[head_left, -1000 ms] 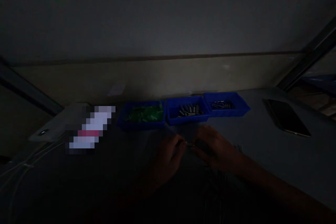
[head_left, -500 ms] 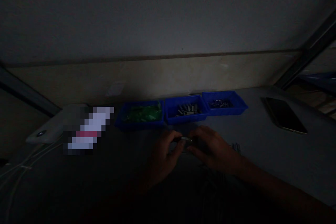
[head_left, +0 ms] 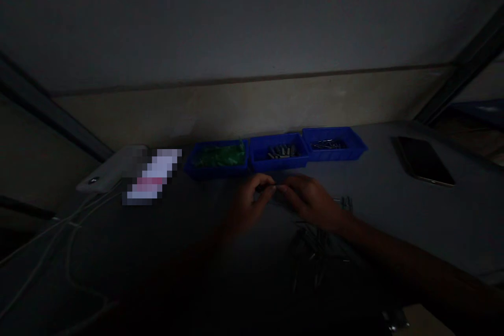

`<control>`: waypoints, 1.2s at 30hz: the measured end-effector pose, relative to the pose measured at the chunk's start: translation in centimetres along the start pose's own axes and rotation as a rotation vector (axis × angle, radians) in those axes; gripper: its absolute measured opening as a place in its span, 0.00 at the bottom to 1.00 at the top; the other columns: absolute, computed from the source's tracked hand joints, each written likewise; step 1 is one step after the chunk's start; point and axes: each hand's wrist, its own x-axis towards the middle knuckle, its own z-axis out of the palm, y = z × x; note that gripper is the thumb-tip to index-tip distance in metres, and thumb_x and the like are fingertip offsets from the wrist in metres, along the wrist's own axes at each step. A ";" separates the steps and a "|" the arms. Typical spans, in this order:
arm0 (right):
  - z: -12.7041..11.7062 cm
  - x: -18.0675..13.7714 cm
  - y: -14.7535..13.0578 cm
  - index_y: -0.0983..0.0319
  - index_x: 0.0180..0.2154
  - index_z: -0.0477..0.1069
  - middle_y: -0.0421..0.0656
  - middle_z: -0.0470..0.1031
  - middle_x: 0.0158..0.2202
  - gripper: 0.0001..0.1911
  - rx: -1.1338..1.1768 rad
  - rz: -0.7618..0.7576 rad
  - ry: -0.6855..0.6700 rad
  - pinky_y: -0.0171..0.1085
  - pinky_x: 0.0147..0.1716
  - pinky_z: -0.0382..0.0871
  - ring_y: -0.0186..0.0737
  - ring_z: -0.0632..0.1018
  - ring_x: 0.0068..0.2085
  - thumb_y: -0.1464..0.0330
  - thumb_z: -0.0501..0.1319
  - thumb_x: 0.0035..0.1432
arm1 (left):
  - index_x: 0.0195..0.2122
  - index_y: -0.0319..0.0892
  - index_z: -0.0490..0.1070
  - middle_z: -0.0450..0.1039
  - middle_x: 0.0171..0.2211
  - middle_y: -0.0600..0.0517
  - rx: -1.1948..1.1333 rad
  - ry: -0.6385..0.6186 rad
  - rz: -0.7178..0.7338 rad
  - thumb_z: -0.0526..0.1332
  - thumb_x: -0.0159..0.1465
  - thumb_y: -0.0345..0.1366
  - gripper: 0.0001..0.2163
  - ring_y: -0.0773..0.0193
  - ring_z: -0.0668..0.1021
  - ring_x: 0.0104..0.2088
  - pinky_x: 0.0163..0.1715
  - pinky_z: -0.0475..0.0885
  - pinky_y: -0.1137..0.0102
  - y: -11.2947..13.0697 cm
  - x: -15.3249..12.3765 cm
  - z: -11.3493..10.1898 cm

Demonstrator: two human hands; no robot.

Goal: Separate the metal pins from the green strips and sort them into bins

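Pretty dark shot, but the left hand [head_left: 246, 205] and right hand [head_left: 311, 202] meet fingertip to fingertip over the counter [head_left: 394, 220], both sets of fingers pinching a tiny metal part [head_left: 274, 188] just in front of the middle blue bin [head_left: 280, 152].

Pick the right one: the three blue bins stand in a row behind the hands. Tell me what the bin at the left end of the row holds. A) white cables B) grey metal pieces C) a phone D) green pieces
D: the left blue bin holds green pieces, while the middle bin and the right bin hold small grey metal parts.
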 end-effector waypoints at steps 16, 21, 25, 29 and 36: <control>-0.7 0.7 -0.2 0.64 0.39 0.67 0.40 0.71 0.29 0.10 0.096 -0.010 0.122 0.31 0.32 0.61 0.33 0.71 0.31 0.65 0.57 0.58 | 0.35 0.41 0.67 0.71 0.33 0.51 0.226 0.155 0.132 0.52 0.61 0.40 0.09 0.64 0.74 0.35 0.38 0.67 0.72 0.2 -0.4 0.3; -0.4 0.7 0.2 0.64 0.38 0.67 0.44 0.72 0.33 0.08 -0.024 -0.100 0.119 0.33 0.36 0.62 0.36 0.72 0.35 0.67 0.55 0.59 | 0.32 0.42 0.66 0.70 0.27 0.54 0.231 0.127 0.114 0.50 0.62 0.40 0.10 0.66 0.72 0.30 0.33 0.66 0.73 0.5 0.0 0.3; -0.2 0.9 0.5 0.64 0.37 0.68 0.46 0.74 0.33 0.10 -0.083 0.010 0.135 0.34 0.34 0.61 0.38 0.73 0.33 0.66 0.51 0.62 | 0.36 0.41 0.65 0.71 0.29 0.53 0.173 0.133 0.131 0.50 0.63 0.38 0.09 0.66 0.73 0.32 0.35 0.67 0.73 0.2 1.4 1.1; -0.5 1.0 1.1 0.64 0.34 0.69 0.47 0.74 0.32 0.14 -0.100 0.103 0.167 0.34 0.33 0.59 0.39 0.74 0.33 0.66 0.48 0.64 | 0.39 0.40 0.64 0.72 0.33 0.51 0.114 0.127 0.147 0.49 0.64 0.39 0.09 0.66 0.74 0.35 0.38 0.67 0.74 -0.1 2.6 2.4; -0.9 0.9 1.2 0.64 0.34 0.68 0.43 0.72 0.29 0.13 -0.062 0.092 0.161 0.33 0.30 0.59 0.36 0.72 0.29 0.64 0.49 0.63 | 0.37 0.41 0.65 0.71 0.30 0.53 0.160 0.124 0.151 0.50 0.64 0.40 0.09 0.66 0.74 0.32 0.34 0.66 0.74 0.4 1.8 2.5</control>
